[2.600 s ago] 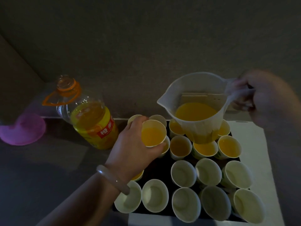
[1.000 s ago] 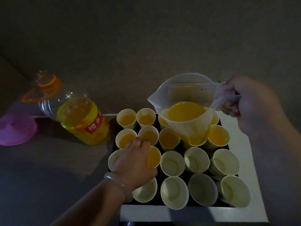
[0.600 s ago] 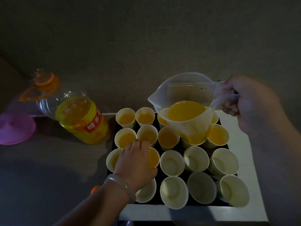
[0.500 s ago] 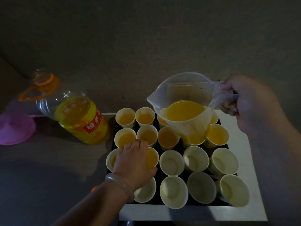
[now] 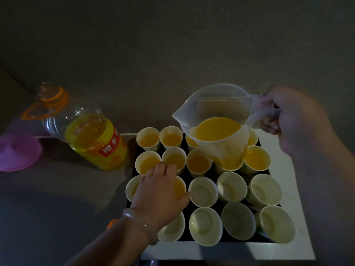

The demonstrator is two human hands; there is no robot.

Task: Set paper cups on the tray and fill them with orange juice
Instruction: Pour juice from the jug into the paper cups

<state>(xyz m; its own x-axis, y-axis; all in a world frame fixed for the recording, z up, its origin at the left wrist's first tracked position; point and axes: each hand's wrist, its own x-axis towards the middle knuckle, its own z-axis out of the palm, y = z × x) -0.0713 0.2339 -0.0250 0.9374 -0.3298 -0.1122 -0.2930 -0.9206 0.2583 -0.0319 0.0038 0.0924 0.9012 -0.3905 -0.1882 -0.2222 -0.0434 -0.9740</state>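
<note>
A black tray [image 5: 238, 241] holds several paper cups. The two back rows, such as the cup at the far left [image 5: 148, 140], hold orange juice. My left hand [image 5: 159, 192] curls over a filled cup [image 5: 180, 187] standing in the third row, second from the left, with fingers on its far side and thumb on its right. Empty cups [image 5: 203, 191] fill the remaining places in the two near rows. My right hand [image 5: 292, 120] grips the handle of a clear pitcher [image 5: 217, 131], roughly half full of juice and held nearly level above the back right cups.
A large juice bottle [image 5: 96, 141] with an orange handle stands left of the tray, uncapped. A purple plastic piece [image 5: 17, 152] lies at the far left. An orange cap [image 5: 112, 223] shows beside my left wrist. The tray rests on a white board [image 5: 284, 189]; a wall rises close behind.
My left hand brought the filled cup down from the air into the third row and has stayed on it. The pitcher has barely moved over the last second.
</note>
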